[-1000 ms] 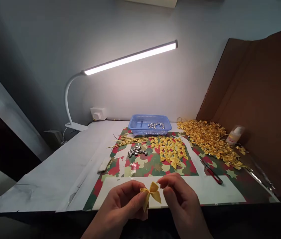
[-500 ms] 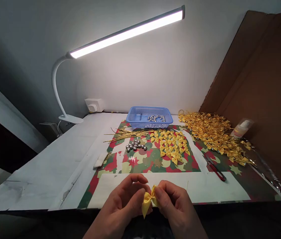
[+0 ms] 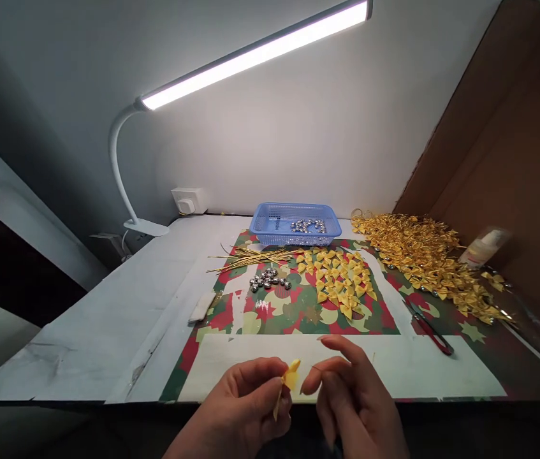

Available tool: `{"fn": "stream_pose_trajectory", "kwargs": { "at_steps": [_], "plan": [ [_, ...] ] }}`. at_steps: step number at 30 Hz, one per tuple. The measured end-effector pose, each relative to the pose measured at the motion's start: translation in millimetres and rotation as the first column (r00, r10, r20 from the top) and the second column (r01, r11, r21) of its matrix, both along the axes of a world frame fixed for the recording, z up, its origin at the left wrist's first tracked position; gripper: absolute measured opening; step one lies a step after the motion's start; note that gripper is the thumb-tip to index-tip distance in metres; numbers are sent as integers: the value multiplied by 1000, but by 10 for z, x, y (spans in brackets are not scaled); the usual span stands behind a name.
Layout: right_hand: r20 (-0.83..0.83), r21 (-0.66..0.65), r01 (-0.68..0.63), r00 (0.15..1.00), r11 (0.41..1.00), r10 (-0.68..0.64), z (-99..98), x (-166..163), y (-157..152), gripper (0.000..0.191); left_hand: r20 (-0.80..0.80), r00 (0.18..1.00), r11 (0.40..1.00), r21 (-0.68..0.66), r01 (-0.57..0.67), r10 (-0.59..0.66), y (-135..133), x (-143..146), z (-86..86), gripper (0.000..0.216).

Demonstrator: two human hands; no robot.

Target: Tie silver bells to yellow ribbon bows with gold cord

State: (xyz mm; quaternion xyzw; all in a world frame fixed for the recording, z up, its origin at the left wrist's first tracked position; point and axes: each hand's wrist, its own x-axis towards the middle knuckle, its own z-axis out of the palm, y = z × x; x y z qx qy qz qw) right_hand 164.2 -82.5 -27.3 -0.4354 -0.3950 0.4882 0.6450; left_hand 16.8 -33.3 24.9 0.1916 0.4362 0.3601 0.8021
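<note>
Holding position near the front table edge: left hand (image 3: 245,408), thumb and forefinger pinched shut on one small yellow bow (image 3: 291,377), which stands clear of the surface, above the white sheet (image 3: 408,370). Right hand (image 3: 353,401): fingers loosely curled and spread, forefinger raised, thumb tip just beside the bow; whether it grips anything, such as a fine strand, cannot be told. Containers, one: blue mesh basket (image 3: 274,239), at the back of the table by the wall, upright, holding a small cluster of silver bells (image 3: 308,225) toward its right half; the rest of its floor shows bare. Loose stock on the patterned mat (image 3: 293,315): a second group of bells (image 3: 270,279) left of centre; a bundle of gold cords (image 3: 250,257) just behind them, lying crosswise with one end near the basket; flat bows (image 3: 341,280) spread in a patch in front of the basket, right of the loose bells. Further right, along the cardboard screen (image 3: 513,159): a long heap (image 3: 432,255) of gold bows, some with small bells showing at its near edge. Bottle (image 3: 482,247), pale, blurred, leaning by the screen behind the heap. Red-handled tool (image 3: 430,326) lying between the flat bows and the heap's near end. Small white strip (image 3: 203,307) at the mat's left edge. Fixtures: clamp lamp (image 3: 250,54), lit, arching over the table (image 3: 107,331); wall socket (image 3: 188,199) left of the basket.
</note>
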Motion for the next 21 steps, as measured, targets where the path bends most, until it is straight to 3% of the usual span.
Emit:
{"fn": "stream_pose_trajectory", "kwargs": {
  "at_steps": [4, 7, 9, 16, 21],
  "plan": [
    [261, 180, -6, 965, 984, -42, -8, -40, 48, 21, 42, 995, 987, -135, -83, 90, 5, -41, 4, 34],
    [444, 409, 59, 859, 911, -255, 34, -26, 125, 20, 66, 989, 977, -179, -116, 130, 0, -54, 5, 32],
    [492, 480, 80, 800, 874, -344, 69, -13, 159, 18, 77, 988, 976, -183, -115, 131, -4, -52, 12, 30],
    [495, 516, 129, 762, 847, -418, 90, -40, 130, 20, 39, 998, 994, -100, -38, 42, -24, -23, 76, 32],
    [529, 494, 130, 740, 860, -415, 51, -39, 105, 16, -63, 997, 999, -17, -38, 36, -26, -25, 71, 29]
  ]
}}
